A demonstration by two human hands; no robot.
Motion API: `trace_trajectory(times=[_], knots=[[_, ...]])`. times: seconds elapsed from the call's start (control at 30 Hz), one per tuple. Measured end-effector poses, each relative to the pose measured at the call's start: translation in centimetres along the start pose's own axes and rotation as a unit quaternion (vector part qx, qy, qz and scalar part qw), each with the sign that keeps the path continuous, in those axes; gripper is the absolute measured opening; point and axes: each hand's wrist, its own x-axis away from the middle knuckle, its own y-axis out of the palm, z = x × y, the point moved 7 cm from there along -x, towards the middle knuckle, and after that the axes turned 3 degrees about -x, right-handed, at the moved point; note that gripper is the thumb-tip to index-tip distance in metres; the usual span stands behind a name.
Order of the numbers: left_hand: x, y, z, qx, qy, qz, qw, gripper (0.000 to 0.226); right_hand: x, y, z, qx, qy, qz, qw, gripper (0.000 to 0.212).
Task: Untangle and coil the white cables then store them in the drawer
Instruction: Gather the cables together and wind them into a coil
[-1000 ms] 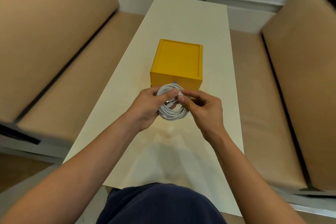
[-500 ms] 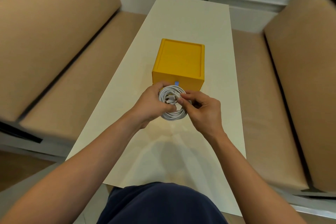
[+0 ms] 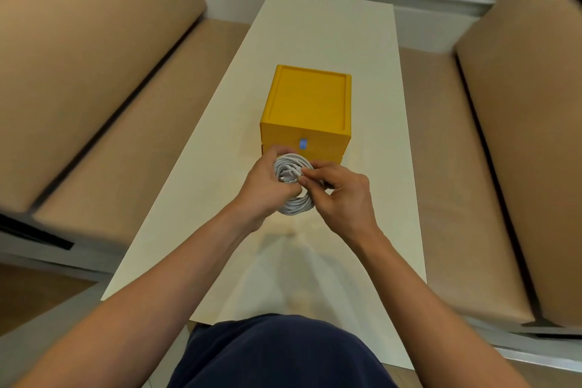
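The white cable coil (image 3: 294, 187) is held above the pale table (image 3: 318, 38), just in front of the yellow drawer box (image 3: 307, 107). The left hand (image 3: 263, 187) grips the coil's left side, fingers curled round the loops. The right hand (image 3: 341, 195) pinches what looks like a cable end near the coil's middle, though the tips blur there. The box's drawers appear closed; a small blue tab (image 3: 303, 144) shows on its front. Tan benches (image 3: 104, 123) flank the table.
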Motion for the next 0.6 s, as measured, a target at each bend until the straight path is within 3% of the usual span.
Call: trace_trajectory(times=[0.13,0.3,0.4,0.53,0.6], knots=[[0.4,-0.3,0.3,-0.110,0.052,0.014,0.992,0.058,0.4,0.4,0.4,-0.008,0.005,0.005,1.000,0.016],[0.3,0.3,1.8,-0.283,0.146,0.047,0.947,0.043,0.5,0.4,0.3,-0.013,0.002,0.020,1.000,0.015],[0.1,0.7,1.7,-0.356,0.146,0.039,0.922,0.043,0.5,0.4,0.5,-0.008,0.006,0.015,1.000,0.016],[0.2,0.7,2.1,-0.518,0.116,0.012,0.847,0.031,1.0,0.5,1.3,0.004,0.028,-0.007,1.000,0.017],[-0.1,0.9,1.9,-0.539,0.103,-0.020,0.836,0.032,1.4,0.8,1.6,0.001,0.042,-0.016,0.999,0.017]])
